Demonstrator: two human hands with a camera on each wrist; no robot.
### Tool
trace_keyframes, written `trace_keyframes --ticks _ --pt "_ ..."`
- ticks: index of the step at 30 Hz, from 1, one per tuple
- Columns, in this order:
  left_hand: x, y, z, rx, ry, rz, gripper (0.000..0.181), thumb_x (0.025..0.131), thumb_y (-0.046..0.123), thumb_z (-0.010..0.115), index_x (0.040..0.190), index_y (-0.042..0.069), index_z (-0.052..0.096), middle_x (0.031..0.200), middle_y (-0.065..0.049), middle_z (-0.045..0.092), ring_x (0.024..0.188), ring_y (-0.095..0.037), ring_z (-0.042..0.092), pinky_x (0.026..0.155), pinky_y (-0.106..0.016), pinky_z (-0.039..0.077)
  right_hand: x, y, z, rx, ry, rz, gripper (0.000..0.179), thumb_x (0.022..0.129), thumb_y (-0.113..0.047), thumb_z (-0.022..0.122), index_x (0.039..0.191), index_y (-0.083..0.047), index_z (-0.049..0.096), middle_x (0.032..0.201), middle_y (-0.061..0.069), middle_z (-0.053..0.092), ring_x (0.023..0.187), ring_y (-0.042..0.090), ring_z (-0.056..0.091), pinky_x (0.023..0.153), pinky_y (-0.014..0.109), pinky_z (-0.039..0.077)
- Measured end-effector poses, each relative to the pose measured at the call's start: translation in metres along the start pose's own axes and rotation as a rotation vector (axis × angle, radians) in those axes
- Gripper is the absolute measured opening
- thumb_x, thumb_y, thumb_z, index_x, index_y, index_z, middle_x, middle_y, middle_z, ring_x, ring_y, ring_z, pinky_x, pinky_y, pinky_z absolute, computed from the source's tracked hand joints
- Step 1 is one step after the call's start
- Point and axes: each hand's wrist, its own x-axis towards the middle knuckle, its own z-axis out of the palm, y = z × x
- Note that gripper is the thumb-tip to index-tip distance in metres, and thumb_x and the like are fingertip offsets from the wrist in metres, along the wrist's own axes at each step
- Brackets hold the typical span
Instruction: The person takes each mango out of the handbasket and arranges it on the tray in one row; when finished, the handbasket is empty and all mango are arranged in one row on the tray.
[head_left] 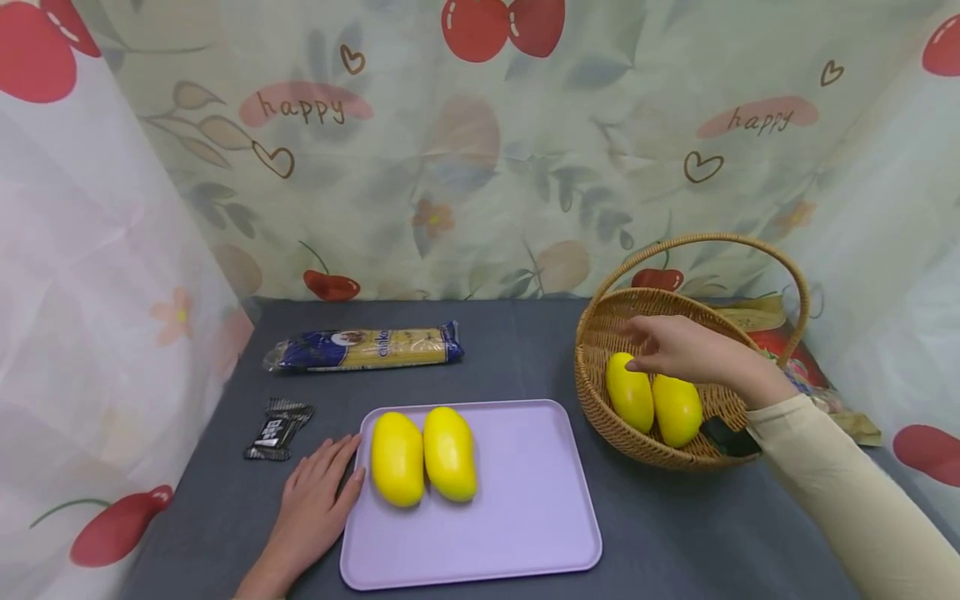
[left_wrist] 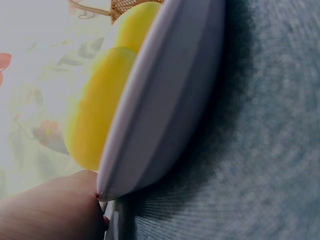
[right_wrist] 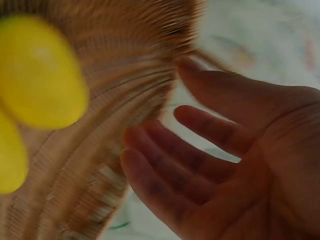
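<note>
Two yellow mangoes, a left one (head_left: 397, 459) and a right one (head_left: 450, 454), lie side by side on the left half of a lilac tray (head_left: 525, 500). My left hand (head_left: 315, 492) rests on the table with its fingertips at the tray's left edge. Over the wicker basket (head_left: 600, 408) hovers my right hand (head_left: 678, 346), fingers loosely bent and holding nothing. Inside the basket are two more mangoes, one (head_left: 630, 393) below the right thumb and another (head_left: 677, 412) beside it. The right wrist view shows the empty palm and a mango (right_wrist: 42, 72) apart from the fingers.
A pack of spaghetti (head_left: 367, 347) lies at the back left. Nearer stands a small black wrapped packet (head_left: 277, 430). A dark object (head_left: 727, 437) sits in the basket's right side, partly under the sleeve. The basket handle (head_left: 708, 239) arches high. Partly hidden packages (head_left: 795, 350) lie behind the basket.
</note>
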Motion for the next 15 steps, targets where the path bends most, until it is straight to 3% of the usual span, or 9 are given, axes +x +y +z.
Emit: trace_keyframes --ticks 3,7,11,15 --pt "0.0 0.0 0.0 -0.003 0.001 0.0 0.06 0.1 0.054 0.033 0.148 0.018 0.038 0.149 -0.012 0.04 0.141 -0.038 0.024 0.111 -0.064 0.01 0.012 0.02 0.009 -0.022 -0.076 0.049 0.048 0.09 -0.014 0.067 0.132 0.002 0.051 0.121 0.019 0.061 0.092 0.023 0.062 0.076 0.039 0.054" --pt "0.0 -0.001 0.0 -0.005 0.003 -0.003 0.059 0.1 0.053 0.034 0.148 0.019 0.038 0.149 -0.012 0.041 0.141 -0.038 0.025 0.111 -0.064 0.01 0.022 0.037 0.02 -0.038 -0.156 0.085 0.06 0.089 -0.017 0.068 0.137 0.007 0.044 0.13 0.027 0.054 0.101 0.032 0.061 0.083 0.046 0.052" --pt "0.0 -0.002 0.001 -0.002 0.014 0.002 0.058 0.1 0.052 0.035 0.147 0.019 0.039 0.148 -0.012 0.042 0.14 -0.038 0.026 0.111 -0.063 0.011 0.025 0.041 0.026 -0.041 -0.219 0.127 0.072 0.089 -0.029 0.068 0.139 0.012 0.037 0.134 0.032 0.049 0.117 0.045 0.052 0.094 0.056 0.045" --pt "-0.001 -0.003 0.002 0.0 0.032 0.012 0.056 0.1 0.05 0.037 0.146 0.018 0.041 0.147 -0.011 0.043 0.14 -0.036 0.027 0.111 -0.063 0.012 0.026 0.041 0.03 -0.028 -0.243 0.164 0.074 0.091 -0.041 0.063 0.138 0.011 0.039 0.133 0.032 0.049 0.118 0.045 0.051 0.096 0.056 0.044"
